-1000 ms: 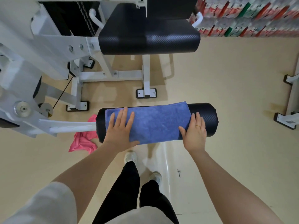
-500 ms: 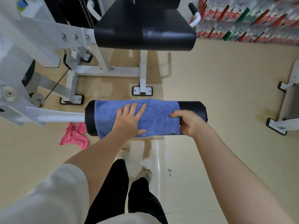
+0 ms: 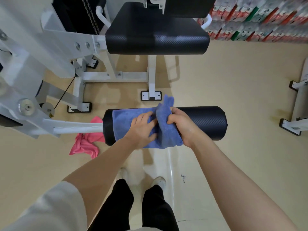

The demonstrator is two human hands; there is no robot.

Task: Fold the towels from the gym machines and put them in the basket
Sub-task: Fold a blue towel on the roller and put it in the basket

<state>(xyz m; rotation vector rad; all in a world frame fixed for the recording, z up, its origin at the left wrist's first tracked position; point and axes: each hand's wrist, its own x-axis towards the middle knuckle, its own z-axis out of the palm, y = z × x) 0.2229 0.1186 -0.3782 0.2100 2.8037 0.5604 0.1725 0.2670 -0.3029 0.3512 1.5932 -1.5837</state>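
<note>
Head view: a blue towel (image 3: 126, 120) lies draped over a black roller pad (image 3: 201, 122) on a white gym machine (image 3: 55, 52). The left hand (image 3: 141, 129) rests flat on the towel, fingers (image 3: 149, 116) spread and released. The right hand (image 3: 179, 121) grips the towel's right end, fingers clenched round a bunched fold raised above the pad. A pink towel (image 3: 85, 144) lies crumpled on the floor (image 3: 233, 97), left of the pad. A black seat (image 3: 156, 30) stands beyond.
</note>
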